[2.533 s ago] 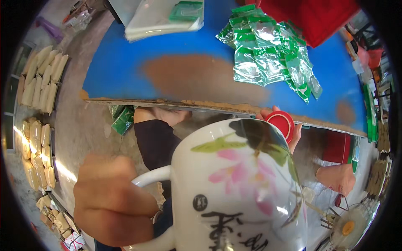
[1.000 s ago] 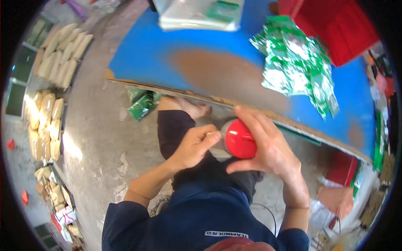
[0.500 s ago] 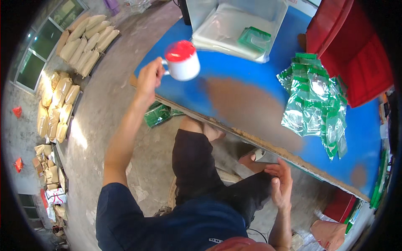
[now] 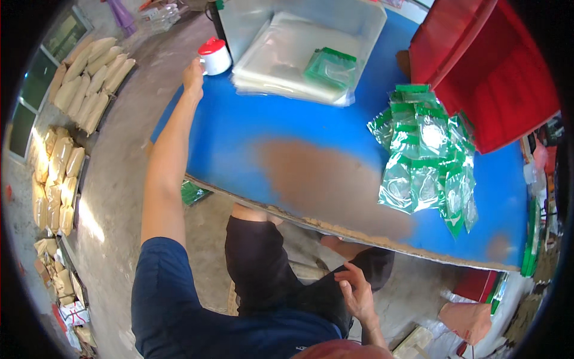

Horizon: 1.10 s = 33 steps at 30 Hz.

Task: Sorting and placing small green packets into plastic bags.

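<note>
Right hand (image 4: 357,293) nearest, hanging over lap (image 4: 317,298), fingers loosely spread. Then blue table (image 4: 227,131), brown worn patch (image 4: 323,185) up front. Pile of green-topped clear packets (image 4: 426,161) off to right. Further out, left hand (image 4: 193,78) gripping white mug (image 4: 217,61) by handle, red lid (image 4: 211,45) on, at table's left edge near clear bag stack (image 4: 281,63). Can't tell if mug's touching down.

Field of view from my grip (image 4: 193,78): blue-topped table (image 4: 221,125) spreading to its right and back toward me. I note a brown worn patch (image 4: 323,185) on the top, right of my grip and nearer me; near edge rough, bare. Left of my grip, grey concrete floor (image 4: 119,173), blotchy. Farther left, a window (image 4: 34,93), pale frame, dark greenish panes. Bright streak of light (image 4: 91,221) across the floor, left and nearer me.
</note>
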Motion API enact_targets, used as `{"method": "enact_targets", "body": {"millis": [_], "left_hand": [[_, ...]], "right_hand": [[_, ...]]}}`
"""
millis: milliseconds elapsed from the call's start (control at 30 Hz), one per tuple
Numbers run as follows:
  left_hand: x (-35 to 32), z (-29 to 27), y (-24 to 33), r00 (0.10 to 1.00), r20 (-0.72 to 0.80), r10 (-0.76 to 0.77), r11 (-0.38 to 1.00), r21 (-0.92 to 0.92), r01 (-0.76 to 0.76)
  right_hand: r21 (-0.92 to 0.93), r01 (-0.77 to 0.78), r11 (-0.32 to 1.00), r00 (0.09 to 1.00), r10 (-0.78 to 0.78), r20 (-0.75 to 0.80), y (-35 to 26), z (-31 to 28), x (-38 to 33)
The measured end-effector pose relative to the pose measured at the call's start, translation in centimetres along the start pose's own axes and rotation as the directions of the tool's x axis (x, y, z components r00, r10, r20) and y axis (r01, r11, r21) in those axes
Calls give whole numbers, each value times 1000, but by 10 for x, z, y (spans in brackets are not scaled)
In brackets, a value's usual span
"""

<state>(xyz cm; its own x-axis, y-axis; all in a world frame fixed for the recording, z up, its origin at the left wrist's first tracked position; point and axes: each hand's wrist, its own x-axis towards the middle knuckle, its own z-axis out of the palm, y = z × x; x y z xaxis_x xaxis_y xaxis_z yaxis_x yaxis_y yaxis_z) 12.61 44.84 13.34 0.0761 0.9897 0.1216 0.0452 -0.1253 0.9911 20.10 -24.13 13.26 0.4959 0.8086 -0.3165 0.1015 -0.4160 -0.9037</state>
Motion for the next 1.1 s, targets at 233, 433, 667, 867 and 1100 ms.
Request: {"method": "enact_targets", "body": {"millis": [233, 433, 667, 867, 1100], "left_hand": [[37, -27, -4, 982, 177, -68, 993, 105, 50], [-101, -103, 48, 993, 1, 114, 990, -87, -113], [-313, -201, 33, 990, -43, -136, 989, -66, 133], [-437, -122, 66, 888, 429, -164, 911, -280, 303], [-509, -57, 60, 535, 796, -284, 891, 13, 453]], "right_hand": [[-44, -7, 999, 998, 4, -67, -13, -13, 16], [-97, 389, 916, 914, -397, -80, -47, -69, 42], [-728, 355, 587, 562, -756, -335, -44, -190, 145], [-878, -23, 478, 701, -619, -355, -20, -224, 230], [-830, -21, 558, 703, -582, -409, -27, -167, 229]]}}
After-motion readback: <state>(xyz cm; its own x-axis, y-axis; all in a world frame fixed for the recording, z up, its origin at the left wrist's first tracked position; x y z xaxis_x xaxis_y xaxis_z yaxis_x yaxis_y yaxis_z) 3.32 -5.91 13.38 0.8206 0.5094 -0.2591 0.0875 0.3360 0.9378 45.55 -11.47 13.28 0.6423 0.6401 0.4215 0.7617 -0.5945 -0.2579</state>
